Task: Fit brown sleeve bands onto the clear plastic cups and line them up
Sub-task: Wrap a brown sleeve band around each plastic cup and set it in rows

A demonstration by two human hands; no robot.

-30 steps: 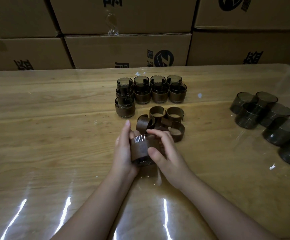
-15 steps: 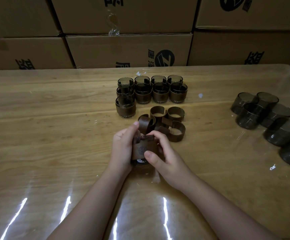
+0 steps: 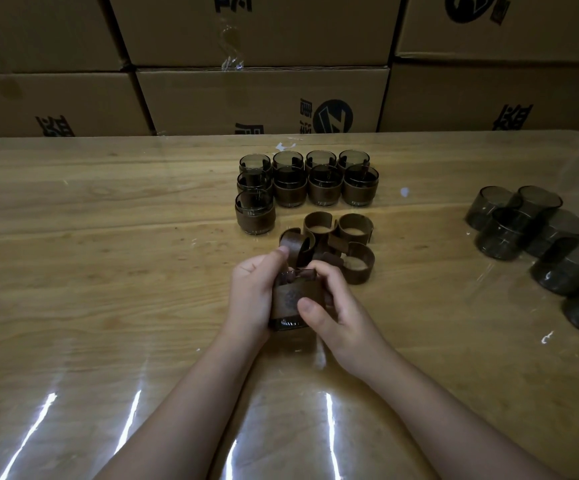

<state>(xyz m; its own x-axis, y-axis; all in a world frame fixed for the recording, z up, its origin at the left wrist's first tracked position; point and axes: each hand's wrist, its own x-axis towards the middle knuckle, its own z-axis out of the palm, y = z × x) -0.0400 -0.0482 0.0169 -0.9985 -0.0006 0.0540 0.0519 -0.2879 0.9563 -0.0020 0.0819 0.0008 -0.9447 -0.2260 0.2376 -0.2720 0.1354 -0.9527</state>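
While both grip it, the cup (image 3: 289,303) sits between left hand (image 3: 251,296) and right hand (image 3: 333,306).

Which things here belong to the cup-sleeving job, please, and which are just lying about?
Job: banded cup gripped by left hand and right hand; loose bands; finished cups in rows; bare cups on the right.
Lying about: cardboard boxes behind the table; white scrap by the far edge.

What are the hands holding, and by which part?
One banded cup: left hand grips its left side, right hand its right side, thumb on the front of the sleeve band.
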